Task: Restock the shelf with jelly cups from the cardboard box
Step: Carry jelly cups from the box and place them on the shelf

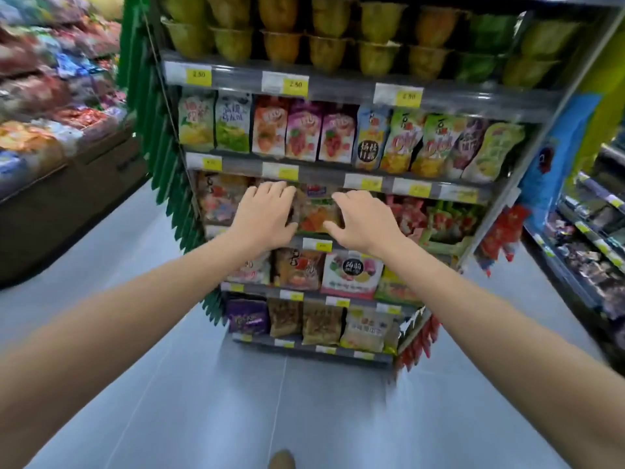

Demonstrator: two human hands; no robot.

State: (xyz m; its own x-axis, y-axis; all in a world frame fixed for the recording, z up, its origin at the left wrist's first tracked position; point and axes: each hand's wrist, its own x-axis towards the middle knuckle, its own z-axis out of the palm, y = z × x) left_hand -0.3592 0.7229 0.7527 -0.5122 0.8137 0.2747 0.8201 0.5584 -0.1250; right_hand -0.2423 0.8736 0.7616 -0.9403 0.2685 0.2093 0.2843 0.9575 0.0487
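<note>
Both my arms reach out to the third shelf (338,240) of the gondola in front of me. My left hand (267,214) and my right hand (362,220) flank a clear bag of mixed jellies (316,213) standing on that shelf. The right hand's fingers and thumb curl round the bag's right edge, and the left hand holds its left side with the thumb underneath. Large jelly cups (280,45), yellow, orange and green, stand stacked in rows on the top shelf. No cardboard box is in view.
Colourful snack pouches (304,133) fill the second shelf, with more bags on the lower shelves (321,321). A display of packaged goods (44,130) runs along the left, another rack (588,238) on the right. Grey floor (236,401) lies below me.
</note>
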